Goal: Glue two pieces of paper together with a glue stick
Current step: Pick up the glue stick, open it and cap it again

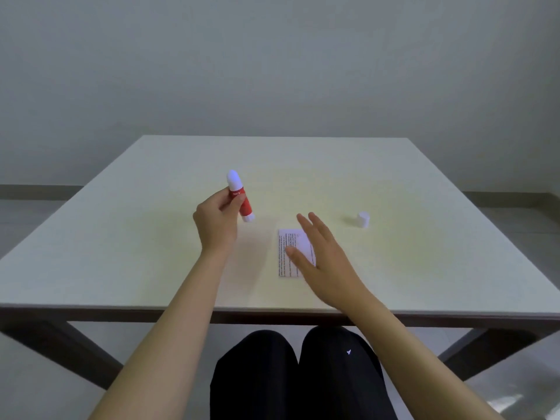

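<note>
My left hand (216, 219) holds a red glue stick (241, 198) above the table, tilted, with its uncapped white glue tip pointing up and away. A small white paper with printed lines (288, 253) lies flat on the table in front of me. My right hand (321, 259) hovers over its right part with fingers spread and nothing in it, hiding that side of the paper. I cannot tell whether a second sheet lies on or under the paper. The white cap (363, 219) stands on the table to the right.
The pale table (151, 253) has its front edge close to my knees, and dark legs run below it. A plain grey wall stands behind.
</note>
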Demonstrator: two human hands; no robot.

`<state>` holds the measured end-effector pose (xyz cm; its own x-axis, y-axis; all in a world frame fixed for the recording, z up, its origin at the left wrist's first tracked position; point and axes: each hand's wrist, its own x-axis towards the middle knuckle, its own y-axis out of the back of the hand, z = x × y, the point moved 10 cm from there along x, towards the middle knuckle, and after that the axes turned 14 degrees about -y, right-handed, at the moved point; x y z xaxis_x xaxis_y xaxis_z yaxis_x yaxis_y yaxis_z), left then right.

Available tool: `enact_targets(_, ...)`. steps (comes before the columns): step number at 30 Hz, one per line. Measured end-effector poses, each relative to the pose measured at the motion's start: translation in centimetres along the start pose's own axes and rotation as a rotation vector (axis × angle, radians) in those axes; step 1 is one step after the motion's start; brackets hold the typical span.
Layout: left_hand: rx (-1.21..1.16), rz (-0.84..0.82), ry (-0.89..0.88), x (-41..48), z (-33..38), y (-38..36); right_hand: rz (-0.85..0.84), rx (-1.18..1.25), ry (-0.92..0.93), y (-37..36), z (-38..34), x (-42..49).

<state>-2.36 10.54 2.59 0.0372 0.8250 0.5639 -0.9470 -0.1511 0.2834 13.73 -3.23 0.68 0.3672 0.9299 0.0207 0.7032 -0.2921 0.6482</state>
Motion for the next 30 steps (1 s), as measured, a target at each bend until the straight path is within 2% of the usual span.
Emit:
enact_targets(3,-0.363,0.003,0.055,-0.1,3.1,-1.1,-0.026,0.318,-0.207,1.3,0.4,1.8)
enact_targets(6,-0.714,-0.068,0.102,-0.6,6.0,-3.1,-0.308,0.737,-0.449,0.4,0.2,2.8)
enact_targets(9,-0.852,-0.143,0.123,-1.5,7.6,-4.3,-0.498,0.919,-0.456,-0.4,-1.2,2.6)
enact_targets(13,-0.923,-0.163,0.127,-2.2,8.4,-4.4,-0.501,1.088,-0.384,-0.1,-2.0,2.2)
enact_targets(15,-0.934,-0.153,0.138,-2.4,8.5,-4.5,-0.308,0.988,-0.221,1.6,-2.1,2.3)
enact_targets(18,-0.922,-0.151,0.145,-2.9,8.7,-4.8,0.285,0.285,0.066,5.0,-3.0,0.9)
enact_targets(19,-0.921,-0.15,0.146,-3.1,8.7,-4.9,0.422,0.112,0.129,5.4,-3.6,0.2)
enact_targets(20,-0.919,-0.147,0.147,-3.1,8.6,-4.9,0.484,0.043,0.173,5.4,-3.8,-0.2)
enact_targets(21,-0.914,-0.141,0.148,-3.1,8.5,-4.8,0.455,0.069,0.159,5.2,-3.4,0.1)
enact_targets(22,-0.908,-0.139,0.148,-3.0,8.5,-4.7,0.345,0.203,0.071,4.8,-2.5,0.9)
enact_targets(25,-0.877,-0.153,0.121,-2.8,8.5,-4.5,-0.294,0.789,-0.331,0.5,-0.2,2.3)
enact_targets(26,-0.87,-0.166,0.111,-2.8,8.6,-4.5,-0.473,0.884,-0.383,-0.6,-0.4,2.0)
enact_targets(27,-0.876,-0.176,0.107,-2.9,8.8,-4.6,-0.579,0.948,-0.381,-0.9,-0.8,1.7)
enact_targets(29,-0.899,-0.179,0.108,-2.9,8.9,-4.5,-0.626,1.056,-0.335,-0.6,-1.4,1.6)
enact_targets(30,-0.901,-0.172,0.111,-2.8,8.8,-4.5,-0.575,1.083,-0.297,-0.1,-1.5,1.8)
